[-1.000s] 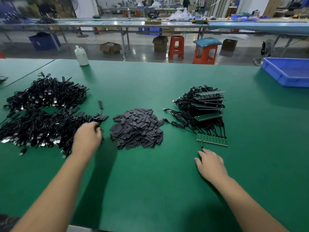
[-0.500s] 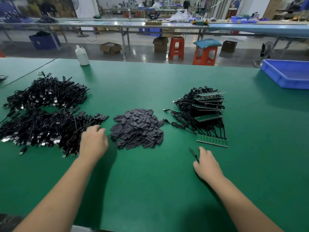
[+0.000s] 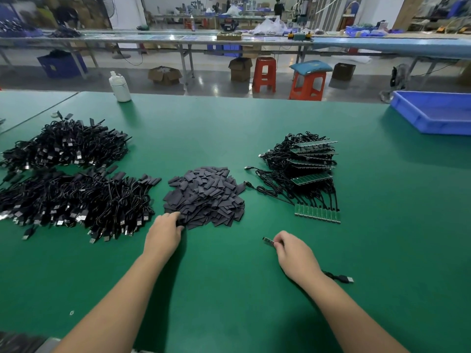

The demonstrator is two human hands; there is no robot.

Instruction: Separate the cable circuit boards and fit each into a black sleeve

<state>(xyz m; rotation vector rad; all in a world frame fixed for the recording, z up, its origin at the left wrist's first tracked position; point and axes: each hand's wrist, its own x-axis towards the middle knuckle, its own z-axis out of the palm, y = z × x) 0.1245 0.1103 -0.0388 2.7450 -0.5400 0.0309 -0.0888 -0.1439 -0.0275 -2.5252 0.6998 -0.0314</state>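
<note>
A heap of flat black sleeves (image 3: 206, 197) lies in the middle of the green table. My left hand (image 3: 164, 231) rests at the heap's near left edge, its fingers curled onto a sleeve there. My right hand (image 3: 295, 253) pinches a single small circuit board (image 3: 269, 242) whose black cable runs under the wrist to a USB plug (image 3: 346, 278). Behind it lies a joined strip of green boards (image 3: 317, 214) with cables, and a stack of more board strips (image 3: 311, 161).
Two big piles of sleeved black cables (image 3: 74, 197) fill the left of the table. A white bottle (image 3: 119, 86) stands at the far edge and a blue tray (image 3: 433, 112) at the far right. Bare green mat (image 3: 229, 289) lies between my arms.
My left hand moved right from the cable pile to the sleeve heap. My right hand drew back from the board strip holding one separated board with its cable.
</note>
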